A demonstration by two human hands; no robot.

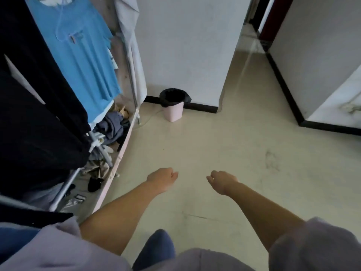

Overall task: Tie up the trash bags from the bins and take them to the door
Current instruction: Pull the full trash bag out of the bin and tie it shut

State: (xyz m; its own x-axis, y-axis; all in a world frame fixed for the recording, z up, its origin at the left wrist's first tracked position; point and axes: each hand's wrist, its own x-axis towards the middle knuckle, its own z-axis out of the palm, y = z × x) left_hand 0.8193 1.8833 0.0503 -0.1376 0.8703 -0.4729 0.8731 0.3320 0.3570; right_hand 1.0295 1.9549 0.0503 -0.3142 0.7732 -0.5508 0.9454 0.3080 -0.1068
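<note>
A small pink bin (174,112) stands on the floor against the white wall, straight ahead. A black trash bag (174,97) lines it, its edge folded down over the rim. My left hand (162,178) and my right hand (221,179) are stretched out in front of me over the pale floor, well short of the bin. Both hands hold nothing, with the fingers loosely curled inward.
An open clothes rack (64,79) with a blue shirt and dark garments runs along the left, with loose clothes heaped on its bottom shelf (111,130). A passage (252,61) leads away at the upper right between white walls with black skirting.
</note>
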